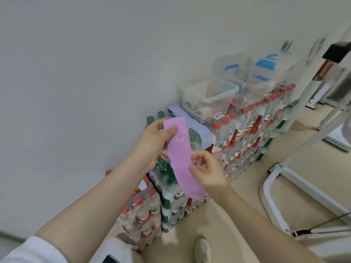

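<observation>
A flat pink resistance band with white lettering hangs between my two hands, above stacked packs of bottled water. My left hand holds its upper end, thumb pressed on the front of the band. My right hand pinches the band's right edge near the middle, between thumb and fingers. A pale blue band lies draped over the bottle packs just behind the pink one.
Shrink-wrapped bottle packs with red caps and green caps stand stacked along the white wall. Clear plastic bins sit on top of them. A white metal frame stands on the beige floor at right. My foot shows below.
</observation>
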A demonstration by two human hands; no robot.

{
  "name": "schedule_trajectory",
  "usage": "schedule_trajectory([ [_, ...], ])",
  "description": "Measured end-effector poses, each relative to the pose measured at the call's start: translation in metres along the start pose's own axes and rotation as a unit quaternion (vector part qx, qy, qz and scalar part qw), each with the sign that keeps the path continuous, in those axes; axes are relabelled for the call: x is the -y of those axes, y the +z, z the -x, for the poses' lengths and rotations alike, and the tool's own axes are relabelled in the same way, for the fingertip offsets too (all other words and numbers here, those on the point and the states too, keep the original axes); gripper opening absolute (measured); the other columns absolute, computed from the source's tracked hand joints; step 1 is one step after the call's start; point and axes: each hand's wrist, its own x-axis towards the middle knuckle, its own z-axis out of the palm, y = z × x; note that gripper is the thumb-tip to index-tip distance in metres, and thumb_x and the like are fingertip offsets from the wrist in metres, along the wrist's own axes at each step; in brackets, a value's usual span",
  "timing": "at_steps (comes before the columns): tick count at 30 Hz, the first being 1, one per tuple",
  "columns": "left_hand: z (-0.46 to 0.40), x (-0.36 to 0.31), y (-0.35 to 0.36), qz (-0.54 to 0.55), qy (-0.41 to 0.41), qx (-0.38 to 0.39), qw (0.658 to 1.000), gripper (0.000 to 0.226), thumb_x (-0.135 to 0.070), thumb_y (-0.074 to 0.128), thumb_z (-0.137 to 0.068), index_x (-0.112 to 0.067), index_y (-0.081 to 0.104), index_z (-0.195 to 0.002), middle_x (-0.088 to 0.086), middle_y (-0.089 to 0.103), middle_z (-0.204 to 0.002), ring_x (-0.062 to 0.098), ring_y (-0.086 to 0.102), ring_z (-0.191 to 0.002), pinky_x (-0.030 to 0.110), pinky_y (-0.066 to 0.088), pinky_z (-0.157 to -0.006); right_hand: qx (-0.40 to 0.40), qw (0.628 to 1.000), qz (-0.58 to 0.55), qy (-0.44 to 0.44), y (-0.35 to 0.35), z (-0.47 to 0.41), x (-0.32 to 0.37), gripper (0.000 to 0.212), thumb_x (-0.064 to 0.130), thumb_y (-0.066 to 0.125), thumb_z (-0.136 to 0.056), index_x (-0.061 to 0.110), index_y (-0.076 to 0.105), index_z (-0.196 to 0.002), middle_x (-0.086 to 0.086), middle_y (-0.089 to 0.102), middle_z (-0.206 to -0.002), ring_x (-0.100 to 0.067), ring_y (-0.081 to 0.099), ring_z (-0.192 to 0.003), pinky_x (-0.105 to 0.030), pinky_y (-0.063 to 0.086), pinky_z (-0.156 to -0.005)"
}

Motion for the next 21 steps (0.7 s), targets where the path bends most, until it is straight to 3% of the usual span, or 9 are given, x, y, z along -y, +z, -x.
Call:
schedule_trajectory([
  [3, 0.024, -0.002, 0.005, -0.056, 0.029, 0.034, 0.997, 0.023, -0.011, 0.061, -0.086, -0.018, 0.057, -0.107, -0.005, 0.072, -0.072, 0.009, 0.067, -0.066, 0.026, 0.054, -0.069, -0.030, 0.998, -0.022, 0.054, -0.009, 0.008, 0.007, 0.033, 0.011, 0.061, -0.086, 0.023, 0.047, -0.113, 0.006, 0.050, -0.117, -0.008, 0.053, -0.102, -0.024, 0.044, -0.087],
  [5, 0.036, -0.004, 0.006, -0.098, 0.049, 0.053, 0.993, 0.015, -0.013, 0.063, -0.085, -0.022, 0.062, -0.097, -0.004, 0.074, -0.074, 0.011, 0.069, -0.071, 0.030, 0.054, -0.074, -0.037, 0.995, -0.091, 0.030, -0.019, 0.007, 0.027, 0.029, 0.019, 0.055, -0.090, 0.026, 0.049, -0.117, 0.010, 0.052, -0.120, -0.006, 0.052, -0.109, -0.024, 0.041, -0.093],
  [8, 0.053, -0.015, 0.010, -0.132, 0.089, 0.076, 0.984, 0.016, -0.012, 0.063, -0.084, -0.025, 0.068, -0.092, -0.004, 0.074, -0.074, 0.010, 0.067, -0.068, 0.026, 0.053, -0.068, -0.027, 0.986, -0.156, -0.049, -0.025, 0.006, 0.065, 0.014, 0.022, 0.052, -0.091, 0.026, 0.061, -0.101, 0.004, 0.065, -0.103, -0.009, 0.061, -0.099, -0.024, 0.045, -0.093],
  [11, 0.065, -0.026, 0.012, -0.135, 0.140, 0.098, 0.976, 0.020, -0.008, 0.061, -0.085, -0.023, 0.071, -0.093, -0.005, 0.075, -0.079, 0.008, 0.069, -0.075, 0.022, 0.054, -0.071, -0.028, 0.990, -0.056, -0.124, -0.021, 0.009, 0.089, 0.011, 0.016, 0.062, -0.085, 0.026, 0.064, -0.084, 0.008, 0.066, -0.084, -0.002, 0.060, -0.076, -0.012, 0.048, -0.071],
  [13, 0.070, -0.030, 0.011, -0.127, 0.156, 0.109, 0.973, 0.027, -0.004, 0.059, -0.085, -0.027, 0.073, -0.091, -0.003, 0.075, -0.083, 0.008, 0.068, -0.079, 0.021, 0.054, -0.074, -0.042, 0.987, -0.014, -0.154, -0.019, 0.010, 0.094, 0.017, 0.009, 0.065, -0.082, 0.026, 0.063, -0.078, 0.009, 0.064, -0.074, -0.005, 0.058, -0.069, -0.014, 0.047, -0.064],
  [17, 0.069, -0.033, 0.008, -0.116, 0.139, 0.073, 0.981, 0.025, -0.003, 0.064, -0.081, -0.026, 0.073, -0.087, 0.000, 0.075, -0.078, 0.015, 0.069, -0.073, 0.036, 0.056, -0.076, -0.054, 0.985, 0.002, -0.164, -0.021, 0.008, 0.096, 0.021, 0.005, 0.064, -0.082, 0.024, 0.063, -0.072, 0.004, 0.062, -0.069, -0.013, 0.055, -0.070, -0.026, 0.047, -0.068],
  [21, 0.071, -0.031, 0.008, -0.125, 0.127, 0.074, 0.981, 0.012, -0.013, 0.063, -0.085, -0.023, 0.069, -0.080, 0.002, 0.074, -0.073, 0.014, 0.069, -0.068, 0.031, 0.056, -0.069, -0.016, 0.987, 0.005, -0.163, -0.030, 0.010, 0.099, 0.018, 0.006, 0.060, -0.086, 0.020, 0.067, -0.077, 0.002, 0.066, -0.073, -0.008, 0.060, -0.071, -0.023, 0.050, -0.070],
])
